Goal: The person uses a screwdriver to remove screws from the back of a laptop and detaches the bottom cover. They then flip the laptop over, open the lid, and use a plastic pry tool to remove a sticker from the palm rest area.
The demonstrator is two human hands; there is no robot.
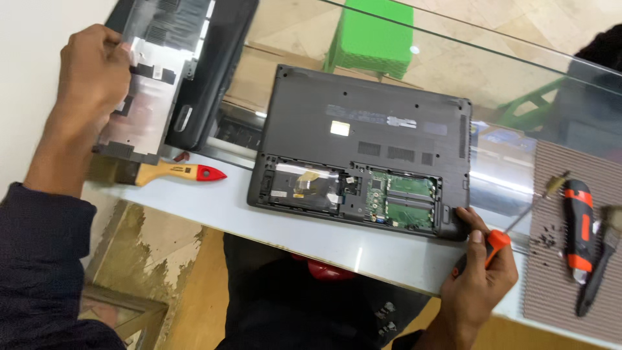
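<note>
Head view, left to right. Left hand [94, 71] closed over upper edge of silvery cover panel [146, 84], panel tilted above worktop's [214, 207] far left corner, partly overlapping second dark laptop [217, 65] lying behind it. Wooden-handled brush [172, 172] with red end flat on worktop just below panel, near left edge. Dark grey laptop [363, 139] upside down at middle of worktop, near front edge; bottom hatch off, green circuit board [402, 201] and foil-covered bay [304, 185] exposed. Green plastic stool [372, 39] visible through glass beyond laptop. Right hand [479, 272] wrapped tight around orange-and-black screwdriver [492, 246], fingertips touching laptop's near right corner, at worktop's front edge. Ribbed brown mat [551, 279] at worktop's right end, carrying small heap of dark screws [547, 240], orange-and-black power screwdriver [578, 233] and dark-handled brush [599, 266], all just beside one another. Dark sleeve [39, 259] covering left forearm.
</note>
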